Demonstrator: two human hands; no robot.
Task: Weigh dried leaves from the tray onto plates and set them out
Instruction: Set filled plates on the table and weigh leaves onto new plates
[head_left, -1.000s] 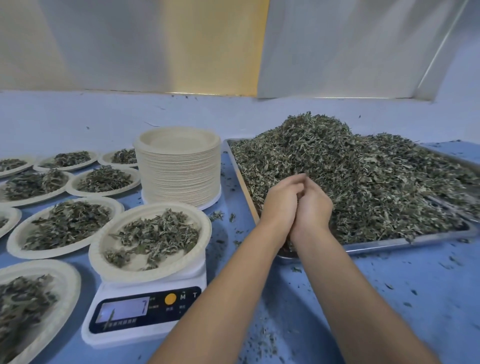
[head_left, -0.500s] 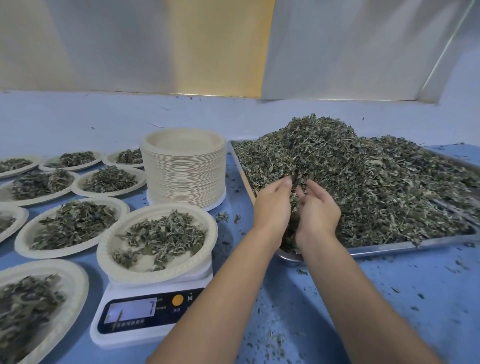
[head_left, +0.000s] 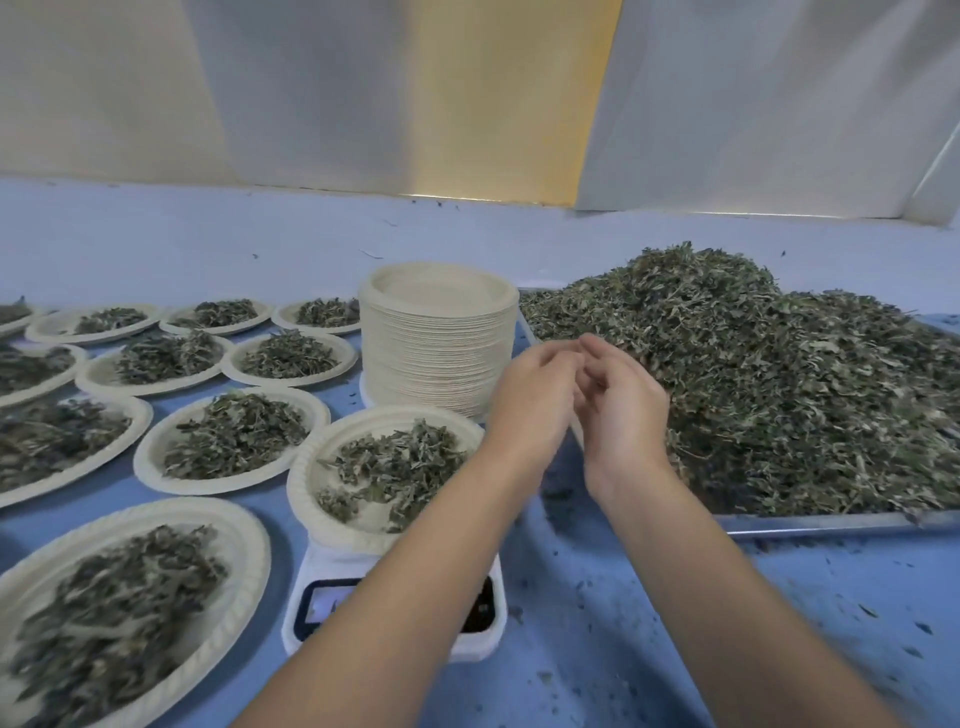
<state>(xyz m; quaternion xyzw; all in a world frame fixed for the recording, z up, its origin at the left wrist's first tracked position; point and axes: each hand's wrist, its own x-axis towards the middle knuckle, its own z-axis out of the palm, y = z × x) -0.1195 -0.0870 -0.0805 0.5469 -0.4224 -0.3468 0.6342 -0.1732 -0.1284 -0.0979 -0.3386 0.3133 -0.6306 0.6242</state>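
Note:
A metal tray (head_left: 831, 522) on the right holds a high pile of dried leaves (head_left: 779, 389). My left hand (head_left: 530, 400) and right hand (head_left: 623, 410) are cupped against each other, fingers curled inward, above the tray's left edge and beside the plate stack. Their backs hide whatever they hold. A white scale (head_left: 322, 566) stands front centre, partly covered by my left forearm. It carries a paper plate (head_left: 306, 488) with a thin layer of leaves.
A tall stack of empty paper plates (head_left: 436, 364) stands between the scale and the tray. Several filled plates (head_left: 234, 441) cover the blue table (head_left: 675, 623) at the left. Leaf crumbs lie scattered near the tray's front.
Both hands have lifted out of the leaf pile, closed together and moved up and left, toward the scale. The view has shifted right to left.

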